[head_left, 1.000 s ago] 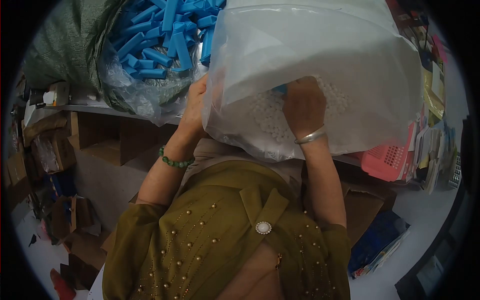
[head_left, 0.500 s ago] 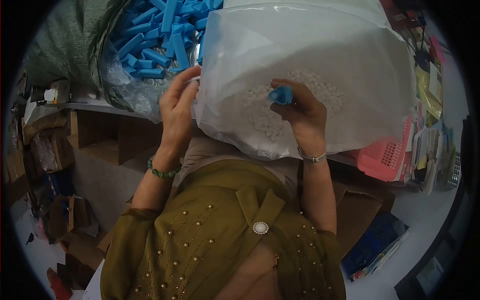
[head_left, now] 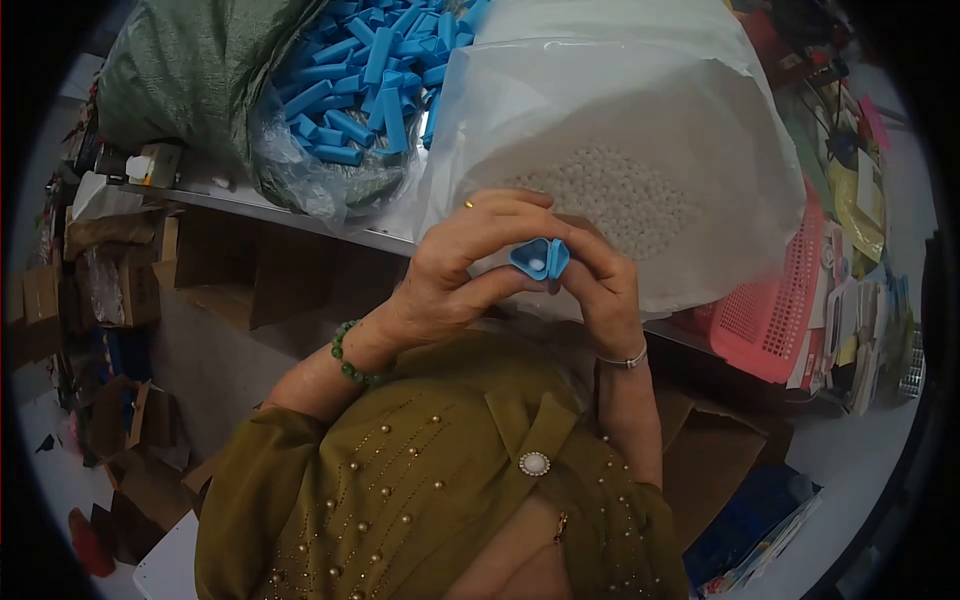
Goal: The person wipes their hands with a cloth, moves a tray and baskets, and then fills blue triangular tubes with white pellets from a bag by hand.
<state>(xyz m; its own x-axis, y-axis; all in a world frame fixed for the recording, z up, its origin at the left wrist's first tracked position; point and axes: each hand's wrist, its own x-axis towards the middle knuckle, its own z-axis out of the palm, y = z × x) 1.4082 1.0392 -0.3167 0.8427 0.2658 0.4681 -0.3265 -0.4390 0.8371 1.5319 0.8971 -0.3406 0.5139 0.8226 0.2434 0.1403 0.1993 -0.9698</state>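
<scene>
Both hands meet at a blue three-sided plastic case [head_left: 522, 256] in front of my body. Its open end faces up, and a small white piece shows inside. A blue flap stands at the right of the opening. My left hand [head_left: 440, 265] closes on the case from the left, thumb below and fingers above. From the right, my right hand [head_left: 598, 275] has its fingers bent around it, partly hidden. Just beyond the hands, small white pieces [head_left: 630, 200] lie heaped in a translucent plastic bag [head_left: 740, 215].
Many blue cases [head_left: 375, 60] are piled at the upper left in a plastic-lined green woven sack [head_left: 195, 90]. A pink perforated basket [head_left: 765, 310] stands on the right. Cardboard boxes [head_left: 270, 280] sit under the metal table edge [head_left: 385, 240].
My left hand has moved right from the bag's left edge to the blue case. My right hand has come slightly nearer my body with the case, and the view has shifted.
</scene>
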